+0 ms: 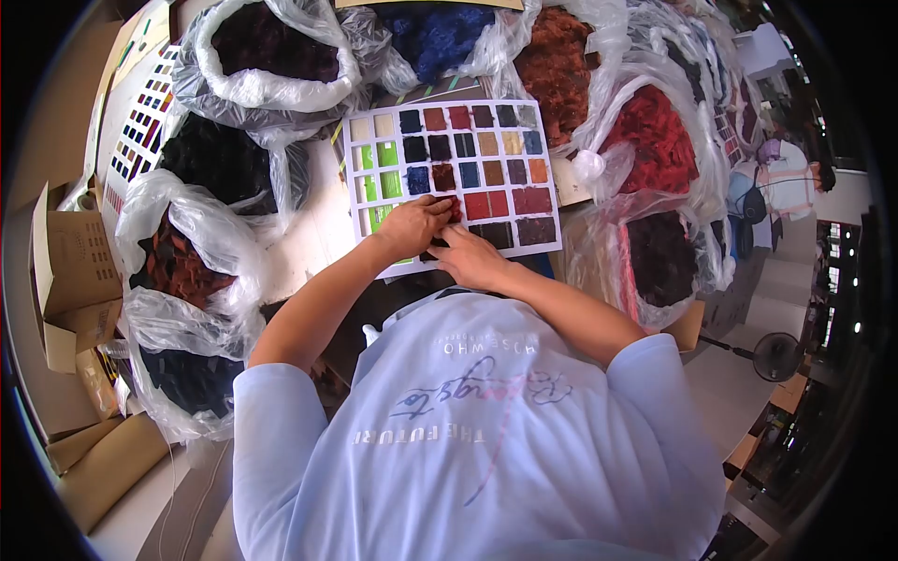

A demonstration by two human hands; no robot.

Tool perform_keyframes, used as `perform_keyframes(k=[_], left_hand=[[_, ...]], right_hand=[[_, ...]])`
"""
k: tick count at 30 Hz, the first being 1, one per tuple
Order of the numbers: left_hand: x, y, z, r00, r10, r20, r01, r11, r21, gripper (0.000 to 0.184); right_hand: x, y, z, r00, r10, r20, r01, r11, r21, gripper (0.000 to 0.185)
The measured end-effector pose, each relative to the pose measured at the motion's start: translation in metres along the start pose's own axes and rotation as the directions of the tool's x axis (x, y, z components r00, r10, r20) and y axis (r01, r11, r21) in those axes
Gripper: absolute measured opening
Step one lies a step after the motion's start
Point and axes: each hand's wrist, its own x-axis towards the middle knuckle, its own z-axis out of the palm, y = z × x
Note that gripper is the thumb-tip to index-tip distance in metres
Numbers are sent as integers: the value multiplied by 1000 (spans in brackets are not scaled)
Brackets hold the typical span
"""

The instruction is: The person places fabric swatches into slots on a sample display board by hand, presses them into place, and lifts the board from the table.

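A white swatch card (pixel 552 229) with a grid of coloured fabric pieces lies before me. Some left-hand cells show bright green backing (pixel 388 155). My left hand (pixel 416 227) is closed, its fingertips pressed together at a small dark red fabric piece (pixel 456 209) in the lower middle of the grid. Just below it, my right hand (pixel 475 260) lies on the card with fingers stretched towards the left hand. Its fingertips touch the card close to the red piece and partly cover the cells there. Red swatches (pixel 486 204) sit to the right of the fingers.
Clear plastic bags of fabric scraps ring the card: dark purple (pixel 271 42), blue (pixel 440 37), rust (pixel 552 75), red (pixel 655 140), black (pixel 215 161). Another swatch card (pixel 145 117) lies at the left. A cardboard box (pixel 75 262) stands far left, a fan (pixel 776 356) at right.
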Motion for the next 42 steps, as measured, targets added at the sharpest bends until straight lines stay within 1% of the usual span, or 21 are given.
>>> perform_keyframes(k=[1, 3, 5, 9, 11, 12, 13, 15, 17, 19, 20, 21, 22, 23, 25, 26, 27, 28, 32, 37, 42], left_hand=[[1, -1, -5, 995, -40, 95, 49, 994, -96, 43], [-7, 2, -6, 990, -133, -37, 128, 985, -115, 42], [-20, 13, 5, 980, -142, -139, 122, 982, -143, 35], [-16, 14, 7, 988, -100, -114, 89, 991, -100, 32], [-18, 2, -8, 936, -348, -63, 296, 869, -397, 32], [-26, -4, -14, 874, -347, -339, 198, 894, -403, 32], [-38, -8, -21, 801, -429, -417, 271, 882, -386, 32], [-69, -22, -16, 629, -668, -396, 488, 737, -468, 30], [-100, -34, 11, 475, -847, -240, 679, 526, -512, 35], [-117, -31, 27, 457, -889, -8, 712, 371, -596, 39], [-117, -25, 23, 460, -888, -6, 713, 374, -593, 39], [-114, -17, 15, 456, -882, 119, 727, 292, -621, 38], [-112, -11, 10, 453, -858, 242, 741, 212, -637, 37], [-115, -12, 14, 466, -851, 241, 741, 228, -631, 37], [-128, -12, 26, 558, -750, 356, 431, -104, -896, 24], [-130, -5, 24, 625, -681, 383, 339, -206, -918, 21], [-132, 3, 22, 692, -602, 397, 251, -315, -915, 18], [-133, 10, 19, 701, -562, 440, 290, -339, -895, 18], [-133, 24, 31, 714, -515, 474, 337, -340, -878, 20], [-116, 26, 30, 730, -519, 444, 379, -232, -896, 20], [-39, 51, 18, 791, -511, 336, 289, -173, -942, 18]], right_hand=[[-2, -1, -3, 998, 16, -58, -10, 995, 101, 28], [-4, -2, -12, 982, 156, -110, -148, 986, 76, 25], [-6, 2, -2, 979, 121, -166, -122, 993, 2, 25], [-4, 11, -2, 994, 34, -103, -51, 985, -165, 21], [-11, 17, -14, 976, 109, -190, -98, 993, 68, 17], [-19, 21, -10, 908, 239, -345, -186, 966, 179, 17], [-33, 27, -9, 856, 382, -349, -294, 914, 279, 19], [-68, 36, -10, 701, 652, -289, -524, 746, 410, 24], [-116, 68, 30, 497, 844, -201, -680, 523, 514, 34], [-135, 67, 39, 194, 964, 179, -599, -28, 801, 43], [-137, 70, 42, 191, 965, 181, -596, -33, 803, 43], [-138, 71, 43, 150, 944, 294, -377, -220, 899, 45], [-138, 73, 43, 140, 904, 404, -122, -389, 913, 46], [-136, 73, 38, 133, 906, 402, -104, -390, 915, 46], [-130, 70, 22, 330, 848, 416, 10, -443, 896, 41], [-128, 70, 20, 363, 826, 431, -17, -457, 890, 36], [-130, 68, 21, 486, 773, 408, 9, -471, 882, 35], [-124, 58, 15, 506, 763, 403, -38, -446, 894, 31], [-114, 44, -2, 572, 748, 336, -147, -310, 939, 30], [-124, 53, -14, 594, 782, 188, -58, -191, 980, 33], [-131, 73, -71, 535, 845, 8, 276, -184, 943, 35]])
